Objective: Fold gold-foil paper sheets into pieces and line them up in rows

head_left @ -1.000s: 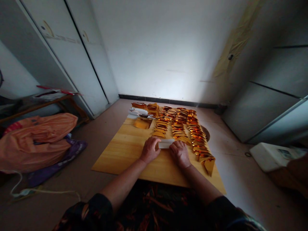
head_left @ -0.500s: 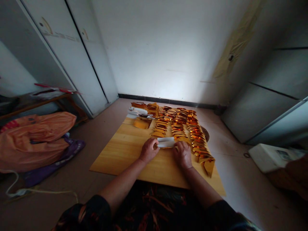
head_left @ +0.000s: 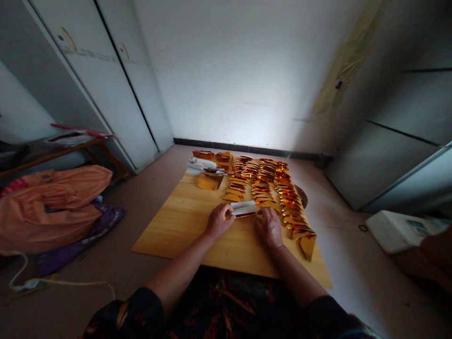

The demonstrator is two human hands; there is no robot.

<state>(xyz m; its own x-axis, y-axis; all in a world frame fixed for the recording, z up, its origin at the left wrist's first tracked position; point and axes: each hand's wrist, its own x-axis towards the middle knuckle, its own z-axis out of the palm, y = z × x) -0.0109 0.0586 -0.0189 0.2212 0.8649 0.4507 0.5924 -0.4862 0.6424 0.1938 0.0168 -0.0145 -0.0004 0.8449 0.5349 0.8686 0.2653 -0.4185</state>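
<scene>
A small folded paper (head_left: 243, 208), white inside with a gold underside, is held level just above the wooden board (head_left: 169, 226). My left hand (head_left: 219, 220) pinches its left end, fingers closed. Its right end is gripped by my right hand (head_left: 269, 227), also closed. Beyond and to the right, several rows of shiny gold folded papers (head_left: 261, 186) stand close together on the board. At the far left of the board are a gold sheet stack (head_left: 207, 182) and white and gold paper bundles (head_left: 203, 163).
An orange cloth bag (head_left: 52, 207) and a purple bag (head_left: 81, 240) lie on the floor at left, near a pale cord (head_left: 70, 281). A white box (head_left: 397, 230) stands at right. Behind the board is a white wall (head_left: 229, 70).
The folded paper has tilted slightly, with its right end a little higher. Both hands keep their hold and have barely moved.
</scene>
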